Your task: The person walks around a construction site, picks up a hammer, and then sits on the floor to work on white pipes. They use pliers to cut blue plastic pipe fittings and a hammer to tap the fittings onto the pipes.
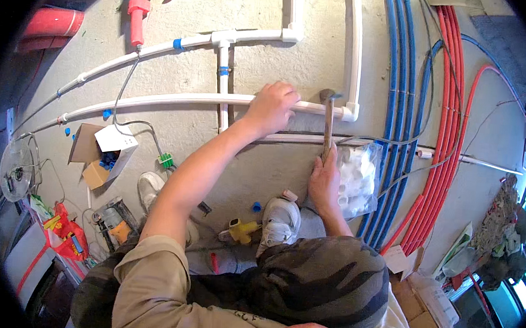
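My left hand (271, 110) is closed over a long white plastic pipe (182, 99) lying across the floor, close to the pipe's right end. An elbow fitting (351, 112) there turns the run away from me. In my right hand (325, 179) is a hammer (328, 129), gripped low on its wooden handle. Its head points away from me and overlaps the pipe in view, just left of the elbow; whether it touches the pipe I cannot tell. Beyond lies a second white pipe run with a tee (224, 37), whose branch comes down to the first pipe.
A clear bag of white fittings (358, 177) lies beside my right hand. Blue pipes (394, 112) and red pipes (451, 134) run along the right. A cable crosses them. Left are a red-handled power tool (137, 21), an open box (115, 147) and a yellow tool (241, 231).
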